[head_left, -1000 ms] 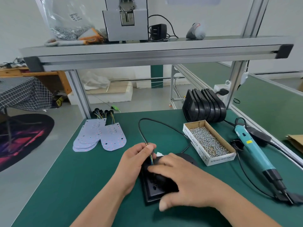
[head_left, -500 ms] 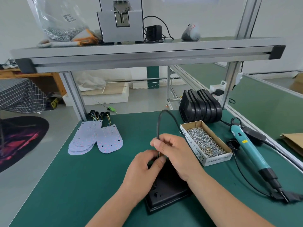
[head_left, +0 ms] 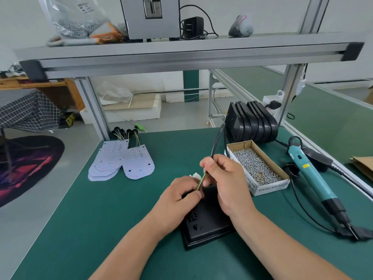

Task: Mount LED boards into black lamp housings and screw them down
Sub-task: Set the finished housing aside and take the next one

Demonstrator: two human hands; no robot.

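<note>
- One black plastic lamp housing (head_left: 205, 227) lies flat on the green bench mat (head_left: 101, 219), in the middle of the bench, with its far end hidden under both hands.
- Both hands are occupied. The right hand (head_left: 228, 182) has its fingers curled, pinching the black round cable (head_left: 217, 142) about where its sheath ends. The left hand (head_left: 177, 199) is curled low and pinches the thin coloured wires (head_left: 201, 181) just above the housing.
- Nothing pins the housing down, so I judge that a firm upward tug on the wires could slide or tip it, or strain the wire ends.
- Slack wire left inside the shell could be trapped under a board and nicked by a screw.
- The cable's loop rises just beside the open cardboard box of silver screws (head_left: 260, 190). A careless swing could catch its rim and spill screws.
- The right side is crowded: the box is near the right hand, and the teal electric screwdriver (head_left: 308, 174) with its cord lies beyond it.
- The row of spare black housings (head_left: 252, 124) stands behind the box.
- The left side has free mat between the housing and the fanned white LED boards (head_left: 139, 164).
- The bench's left edge is well apart from the work.
- The grey aluminium shelf (head_left: 181, 55) sits well overhead.
</note>
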